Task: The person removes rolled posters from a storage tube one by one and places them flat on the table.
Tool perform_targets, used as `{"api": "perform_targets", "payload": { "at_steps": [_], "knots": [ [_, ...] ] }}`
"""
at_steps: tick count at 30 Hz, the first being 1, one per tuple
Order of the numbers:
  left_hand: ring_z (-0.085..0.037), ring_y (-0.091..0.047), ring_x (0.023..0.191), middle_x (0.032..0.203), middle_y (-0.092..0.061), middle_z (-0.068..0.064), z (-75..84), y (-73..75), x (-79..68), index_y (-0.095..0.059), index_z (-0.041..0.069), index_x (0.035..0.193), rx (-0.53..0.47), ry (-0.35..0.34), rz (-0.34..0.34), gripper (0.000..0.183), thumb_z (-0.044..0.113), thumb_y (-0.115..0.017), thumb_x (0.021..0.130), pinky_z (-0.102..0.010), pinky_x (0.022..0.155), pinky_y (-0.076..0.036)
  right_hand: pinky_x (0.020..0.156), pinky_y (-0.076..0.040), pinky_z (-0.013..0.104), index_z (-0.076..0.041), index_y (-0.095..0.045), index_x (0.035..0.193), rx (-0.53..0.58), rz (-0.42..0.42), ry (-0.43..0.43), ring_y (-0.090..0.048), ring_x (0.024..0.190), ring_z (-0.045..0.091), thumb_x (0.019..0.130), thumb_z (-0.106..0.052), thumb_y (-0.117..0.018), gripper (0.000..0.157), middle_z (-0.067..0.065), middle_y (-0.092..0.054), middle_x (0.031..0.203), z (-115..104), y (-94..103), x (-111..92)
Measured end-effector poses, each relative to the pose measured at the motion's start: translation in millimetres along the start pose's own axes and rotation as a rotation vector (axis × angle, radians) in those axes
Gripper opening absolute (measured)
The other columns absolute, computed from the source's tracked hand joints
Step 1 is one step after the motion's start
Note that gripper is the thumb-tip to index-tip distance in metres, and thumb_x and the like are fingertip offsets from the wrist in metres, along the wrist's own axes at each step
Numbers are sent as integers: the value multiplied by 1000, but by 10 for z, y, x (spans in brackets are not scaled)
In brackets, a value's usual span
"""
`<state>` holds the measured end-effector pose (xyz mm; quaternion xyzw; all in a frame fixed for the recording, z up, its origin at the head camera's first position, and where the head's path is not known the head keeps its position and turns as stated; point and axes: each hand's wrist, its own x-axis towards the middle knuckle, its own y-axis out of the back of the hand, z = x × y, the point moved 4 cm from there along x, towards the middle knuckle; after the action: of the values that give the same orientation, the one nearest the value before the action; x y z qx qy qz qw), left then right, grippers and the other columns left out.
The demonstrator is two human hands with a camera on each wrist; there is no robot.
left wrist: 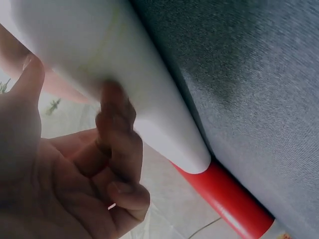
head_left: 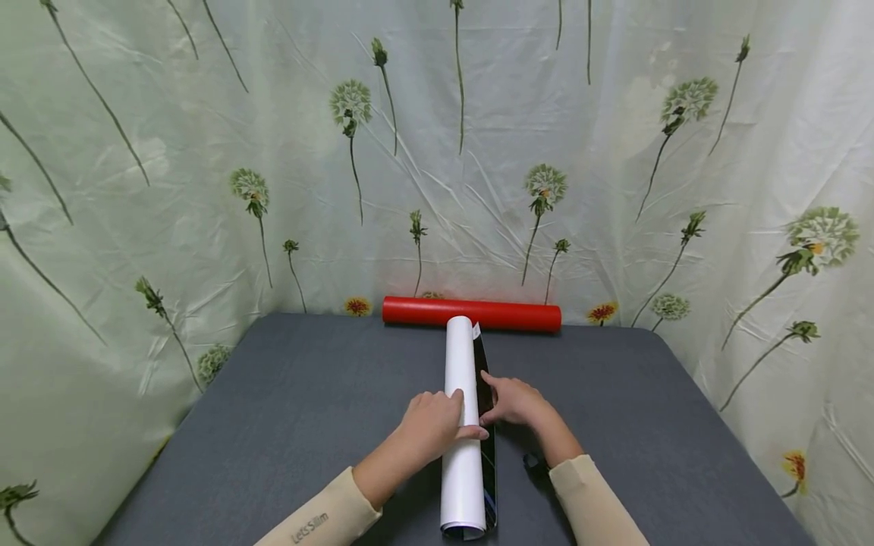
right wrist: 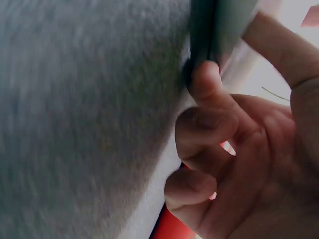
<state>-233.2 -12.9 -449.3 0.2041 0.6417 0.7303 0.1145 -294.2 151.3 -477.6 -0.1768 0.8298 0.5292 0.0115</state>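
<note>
A white rolled sheet (head_left: 460,470) lies lengthwise on the table, its dark, glossy inner side (head_left: 485,462) showing as a narrow strip along the right. My left hand (head_left: 432,426) holds the roll near its middle, thumb across the top; in the left wrist view the curled fingers (left wrist: 117,129) touch its side. From the right, my right hand (head_left: 517,402) pinches the sheet's dark edge between thumb and index finger. The right wrist view has the index fingertip (right wrist: 205,79) against that edge, with the other fingers curled below.
A red roll (head_left: 526,317) lies crosswise at the table's back edge, just behind the white roll's far end. Under both is a dark grey table (head_left: 328,394). A pale curtain (head_left: 287,114) with dandelion prints hangs behind and at the sides. A small black object (head_left: 531,461) is by the right wrist.
</note>
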Motion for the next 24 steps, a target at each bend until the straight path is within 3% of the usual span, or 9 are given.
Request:
{"api": "perform_targets", "payload": {
  "at_steps": [4,9,14,19,24],
  "knots": [
    [-17,-59,59,71,-68,-3,28,-9,45,-70,10,92,127,-12,50,68,77,-74,82,-32,54,-46,63,-35,26,-2,-46,159,18,-39,12,-49,67,14,78,-22,-94,97,-1,-58,77,-3,7,4],
    [-17,-57,71,87,-64,-3,40,-4,65,-75,8,103,203,10,52,74,76,-81,75,-31,62,-48,62,-36,26,-1,-47,158,15,-61,27,-49,65,13,76,-19,-95,97,-1,-58,74,-17,-34,41],
    [-19,-59,77,116,-59,-6,16,3,73,-75,16,118,162,29,39,77,73,-89,67,-32,63,-46,63,-37,26,-2,-48,158,42,-77,40,-50,65,13,77,-15,-94,94,0,-58,73,-24,-88,70],
    [-20,-69,88,157,-51,-4,-21,-7,110,-67,35,143,113,18,-47,83,70,-88,71,-32,67,-46,61,-36,26,-5,-41,163,146,-125,46,-48,63,13,86,-9,-87,90,0,-56,70,1,-117,42],
    [-19,-74,106,166,-47,5,-63,-15,145,-65,43,144,88,-11,-130,73,70,-82,79,-31,67,-45,59,-36,27,-4,-35,165,213,-162,36,-48,59,14,91,-3,-79,86,1,-56,67,37,-86,-6]
  ]
}}
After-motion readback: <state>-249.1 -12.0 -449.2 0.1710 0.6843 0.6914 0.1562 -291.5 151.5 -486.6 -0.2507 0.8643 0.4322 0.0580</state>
